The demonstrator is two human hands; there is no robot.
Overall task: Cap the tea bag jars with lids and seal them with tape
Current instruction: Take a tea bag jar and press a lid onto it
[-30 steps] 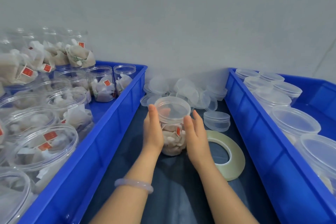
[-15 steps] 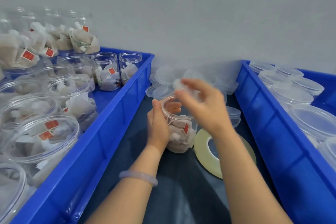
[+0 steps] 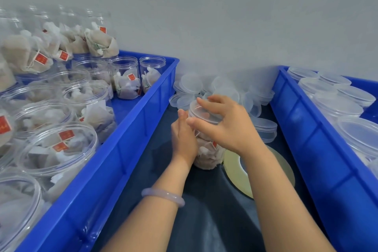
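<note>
A clear jar of tea bags (image 3: 207, 152) stands on the dark cloth between two blue bins. My left hand (image 3: 183, 139) grips the jar's left side. My right hand (image 3: 227, 123) holds a translucent lid (image 3: 201, 113) by its rim, with thumb and fingers curled round it, on the jar's mouth. A roll of clear tape (image 3: 235, 172) lies flat just right of the jar, partly under my right forearm. Loose lids (image 3: 191, 86) are heaped behind the jar against the wall.
The left blue bin (image 3: 131, 143) is full of open jars of tea bags, some stacked. Capped jars fill the right blue bin (image 3: 306, 129). Two stacked lids (image 3: 266, 129) sit right of my right hand. A grey wall closes the back.
My right hand left the jar's side, picked a lid from the heap behind and brought it down onto the jar's mouth. My left hand kept its hold on the jar.
</note>
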